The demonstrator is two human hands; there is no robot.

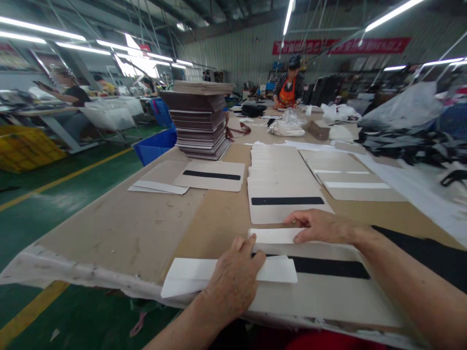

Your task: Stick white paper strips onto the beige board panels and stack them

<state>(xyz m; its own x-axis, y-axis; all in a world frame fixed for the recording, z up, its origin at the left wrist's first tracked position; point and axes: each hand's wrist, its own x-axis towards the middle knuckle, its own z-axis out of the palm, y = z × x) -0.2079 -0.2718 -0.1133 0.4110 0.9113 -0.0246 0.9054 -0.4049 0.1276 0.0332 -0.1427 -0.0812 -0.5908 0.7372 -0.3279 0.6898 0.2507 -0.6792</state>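
A beige panel [328, 296] with a black strip [332, 267] across it lies at the table's near edge. Along its far edge runs a white strip [272, 236]. My left hand [237, 272] is closed over several loose white strips [189, 274], which stick out on both sides of it; its index fingertip touches the left end of the strip on the panel. My right hand [323, 226] rests at the far edge, thumb on that white strip and fingers bent but apart from the thumb. What lies under both palms is hidden.
Overlapping panels [284, 170] run away from me mid-table. More panels with white strips [357, 187] lie right, others [215, 175] left, before a tall stack of boards [199, 121]. Black cloth [426, 253] lies near my right forearm. A co-worker [288, 90] stands at the far end.
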